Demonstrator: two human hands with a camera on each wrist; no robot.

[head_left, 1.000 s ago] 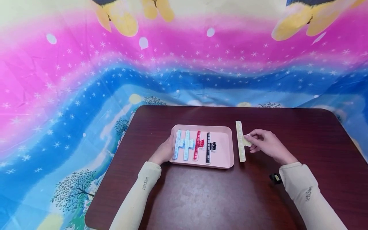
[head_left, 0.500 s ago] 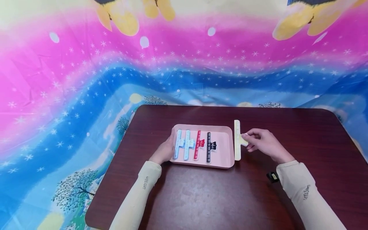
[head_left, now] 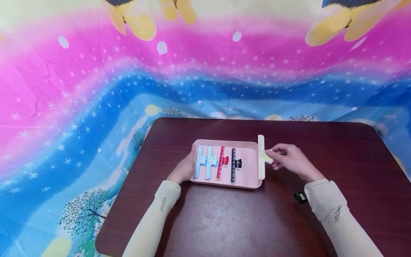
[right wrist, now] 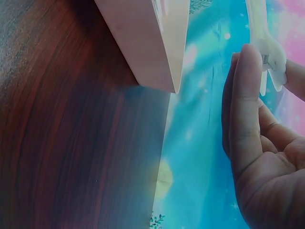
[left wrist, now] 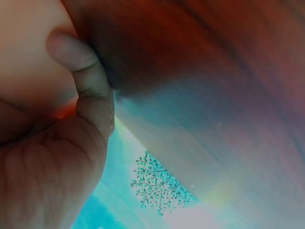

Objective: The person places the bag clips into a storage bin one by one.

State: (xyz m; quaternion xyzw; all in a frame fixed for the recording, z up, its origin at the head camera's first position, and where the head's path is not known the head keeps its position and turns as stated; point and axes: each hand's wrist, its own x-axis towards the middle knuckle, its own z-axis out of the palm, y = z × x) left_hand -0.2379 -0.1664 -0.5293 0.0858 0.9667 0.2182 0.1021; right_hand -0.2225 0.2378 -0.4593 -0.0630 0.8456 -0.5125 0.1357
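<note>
A pink tray [head_left: 247, 180] lies on the table, and my left hand [head_left: 184, 167] holds its left side. In the left wrist view the left hand [left wrist: 71, 143] has a bent digit against the tray's pink side [left wrist: 28, 52]. Inside the tray two light-blue clips [head_left: 199, 162] [head_left: 209, 162], a red clip [head_left: 220, 162] and a black clip [head_left: 233, 166] lie in a row, each long with a piano-key pattern. My right hand [head_left: 290, 159] pinches a cream piano-key clip [head_left: 261, 157] by its handle. That clip is above the tray's right rim; the right wrist view shows its handle [right wrist: 271, 55] between thumb and fingers.
The dark wooden table [head_left: 218, 221] has rounded corners. A printed cloth [head_left: 205, 71] with snowflakes and trees hangs behind it and along the left. A small black device [head_left: 300, 197] sits at the right wrist.
My right hand has moved left with the cream clip, from beside the tray to over its right rim. The left hand and the clips in the tray have stayed put.
</note>
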